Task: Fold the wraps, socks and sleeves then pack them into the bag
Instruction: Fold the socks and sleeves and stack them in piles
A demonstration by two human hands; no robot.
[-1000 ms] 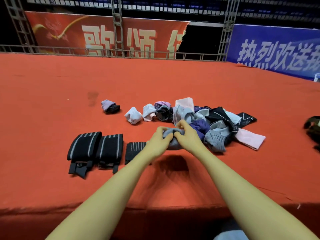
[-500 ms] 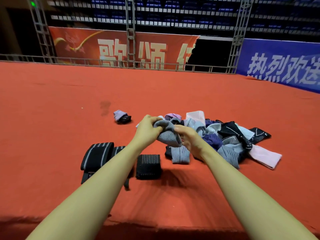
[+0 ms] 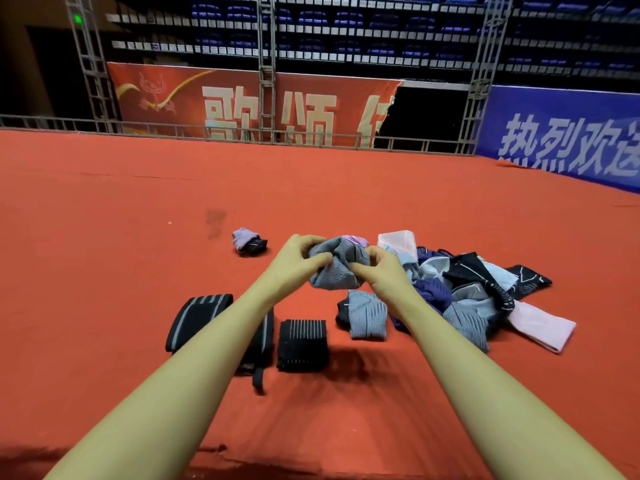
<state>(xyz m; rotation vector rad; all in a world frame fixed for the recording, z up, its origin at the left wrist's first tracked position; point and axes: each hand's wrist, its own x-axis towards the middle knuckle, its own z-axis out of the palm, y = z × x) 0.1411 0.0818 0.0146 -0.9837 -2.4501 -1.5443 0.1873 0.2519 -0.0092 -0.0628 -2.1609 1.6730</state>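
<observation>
While both hands work above the red bench (image 3: pixel 104 271), the left hand (image 3: pixel 294 259) and right hand (image 3: pixel 381 271) each curl their fingers into a tight grip on one bunched grey sock (image 3: pixel 334 268), held in the air between them. Below it lies a folded grey sock (image 3: pixel 367 318), beside the loose pile (image 3: pixel 485 289) and the folded black wraps (image 3: pixel 303 344).

Red banner (image 3: pixel 256 102): "歌颂", 3rd char cut off; blue banner (image 3: pixel 568 140): "热烈欢送", last char cropped.
</observation>
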